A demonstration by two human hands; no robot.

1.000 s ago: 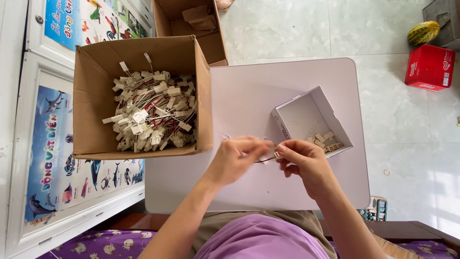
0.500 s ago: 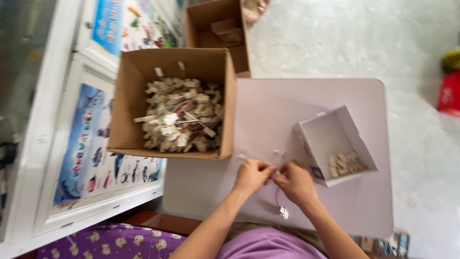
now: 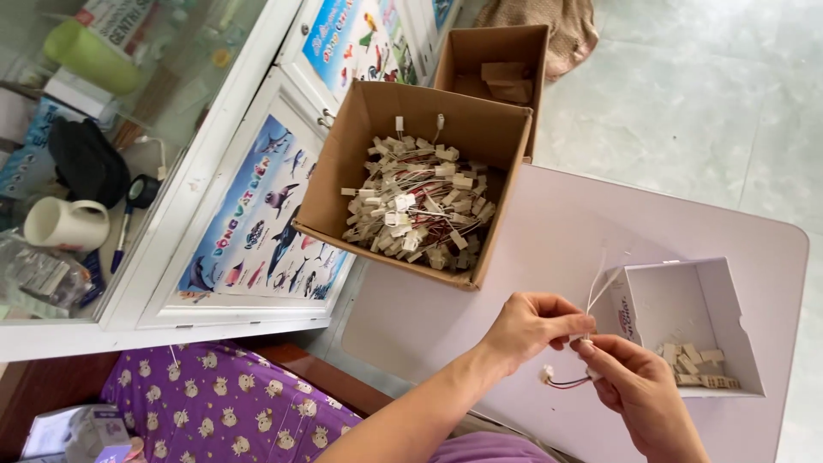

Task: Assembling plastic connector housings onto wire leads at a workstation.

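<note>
- A thin wire lead (image 3: pixel 567 382), red and dark, with a small white plug at its loose end, hangs between the two hands, just below the fingertips.
- The right hand (image 3: pixel 639 387) is closed around the near end of that lead, thumb and forefinger pinching a small pale connector.
- The left hand (image 3: pixel 530 324) is curled, its fingertips pinched on the same spot from the other side; the two hands touch at the fingertips.
- White wires (image 3: pixel 600 283) rise from the pinch, up past the left hand's knuckles towards the white box.
- The white box (image 3: pixel 729 300), open-topped, sits just beyond the right hand; a small heap of pale connectors (image 3: pixel 696 362) lies in its near corner, right beside the right hand's fingers.
- Both hands hover over a pale table (image 3: pixel 566 231) with rounded corners.
- Further out, beyond the left hand, a cardboard box (image 3: pixel 360 163) rests on the table's far edge, full of white plugs with red and black wires (image 3: pixel 420 206).
- Behind it, well away from the hands, stands a second, smaller carton (image 3: pixel 459 60) holding folded cardboard.
- To the far left of the left hand is a white cabinet (image 3: pixel 231 180) with a sea-animal poster (image 3: pixel 266 223) on its door.
- On its shelf behind glass sit a white mug (image 3: pixel 64 225), a dark cloth and a green cup (image 3: pixel 90 53).
- Near the left forearm, purple patterned cloth (image 3: pixel 223 399) shows.
</note>
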